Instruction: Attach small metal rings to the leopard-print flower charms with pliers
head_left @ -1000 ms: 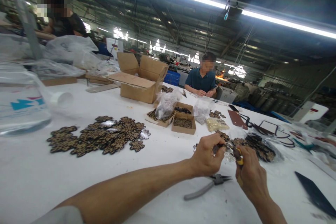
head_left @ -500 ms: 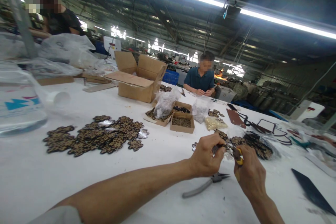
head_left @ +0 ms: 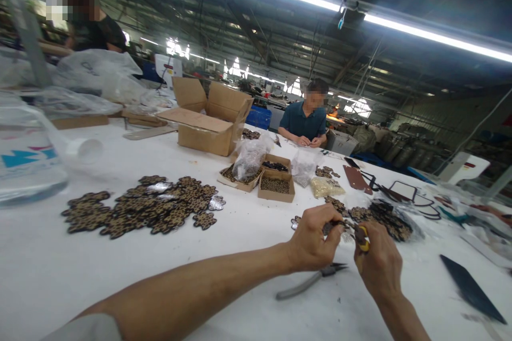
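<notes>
My left hand (head_left: 316, 237) is closed on a small dark patterned piece (head_left: 330, 227), mostly hidden by the fingers; it resembles the flower-shaped patches nearby. My right hand (head_left: 378, 256) grips yellow-handled pliers (head_left: 363, 238), whose jaws meet the edge of that piece. Below the hands, grey-handled pliers (head_left: 304, 283) lie on the white table (head_left: 224, 287). A wide heap of leopard-print flower patches (head_left: 156, 205) spreads out to the left. More patches (head_left: 380, 221) lie behind my right hand, partly in clear plastic.
Small trays of metal studs (head_left: 276, 186) stand mid-table, before an open cardboard box (head_left: 208, 133). At left is a big clear plastic jug (head_left: 30, 154). A dark flat plate (head_left: 472, 285) lies at right. One person (head_left: 304, 120) sits across; another (head_left: 96, 32) is far left.
The whole view has shifted slightly, so things sit a little further left. Both hands keep the same hold, with the pliers still at the piece.
</notes>
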Demonstrator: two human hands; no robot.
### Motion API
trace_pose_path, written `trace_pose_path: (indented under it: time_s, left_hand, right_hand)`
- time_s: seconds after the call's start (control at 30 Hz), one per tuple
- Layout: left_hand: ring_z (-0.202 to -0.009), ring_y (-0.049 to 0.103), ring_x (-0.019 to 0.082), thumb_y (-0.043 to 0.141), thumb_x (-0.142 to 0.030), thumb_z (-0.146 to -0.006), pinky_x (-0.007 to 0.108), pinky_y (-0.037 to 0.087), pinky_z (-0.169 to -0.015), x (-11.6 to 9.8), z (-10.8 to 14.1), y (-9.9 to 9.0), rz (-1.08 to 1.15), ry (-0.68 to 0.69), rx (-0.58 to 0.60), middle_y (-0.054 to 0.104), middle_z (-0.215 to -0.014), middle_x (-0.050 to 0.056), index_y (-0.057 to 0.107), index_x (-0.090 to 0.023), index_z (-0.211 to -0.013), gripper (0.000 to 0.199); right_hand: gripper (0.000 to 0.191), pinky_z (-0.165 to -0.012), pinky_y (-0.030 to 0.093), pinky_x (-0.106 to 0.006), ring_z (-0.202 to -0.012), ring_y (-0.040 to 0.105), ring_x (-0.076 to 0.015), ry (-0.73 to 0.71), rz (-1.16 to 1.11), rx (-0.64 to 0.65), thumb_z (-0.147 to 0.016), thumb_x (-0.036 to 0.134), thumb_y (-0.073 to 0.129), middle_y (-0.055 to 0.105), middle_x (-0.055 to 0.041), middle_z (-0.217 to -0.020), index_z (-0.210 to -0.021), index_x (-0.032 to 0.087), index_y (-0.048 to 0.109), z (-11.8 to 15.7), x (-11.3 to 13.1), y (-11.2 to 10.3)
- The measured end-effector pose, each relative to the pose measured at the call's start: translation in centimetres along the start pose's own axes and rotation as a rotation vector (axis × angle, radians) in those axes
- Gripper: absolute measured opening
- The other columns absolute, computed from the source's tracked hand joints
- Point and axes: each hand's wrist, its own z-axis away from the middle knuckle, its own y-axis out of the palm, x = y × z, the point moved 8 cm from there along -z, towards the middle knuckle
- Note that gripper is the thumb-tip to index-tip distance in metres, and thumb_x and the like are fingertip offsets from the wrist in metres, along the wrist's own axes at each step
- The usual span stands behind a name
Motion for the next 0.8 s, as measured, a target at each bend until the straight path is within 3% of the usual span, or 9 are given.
trace_pose_path:
  time_s: [0.53, 0.8]
  left_hand:
    - [-0.07, 0.051, 0.015, 0.054, -0.013, -0.084, 0.028, 0.04, -0.065, -0.73, 0.33, 0.41, -0.028, 0.038, 0.014, 0.056, -0.077, 0.004, 0.057, -0.016, -0.088, 0.005]
    - [-0.073, 0.053, 0.016, 0.053, -0.014, -0.085, 0.029, 0.041, -0.066, -0.65, 0.19, 0.17, -0.103, 0.091, 0.006, 0.057, -0.079, 0.005, 0.056, -0.016, -0.089, 0.005]
  right_hand:
    - [0.012, -0.075, 0.049, -0.036, -0.088, 0.062, -0.0248, 0.0, -0.052, 0.015, -0.092, 0.018, 0.054, 0.066, -0.0094, -0.098, -0.104, 0.02, 0.056, -0.17, 0.09, -0.18]
    - [0.033, -0.089, 0.053, -0.042, -0.107, 0.06, -0.0276, -0.004, -0.14, -0.021, -0.092, 0.016, 0.053, 0.064, -0.0129, -0.112, -0.125, 0.018, 0.053, -0.1, 0.36, 0.29]
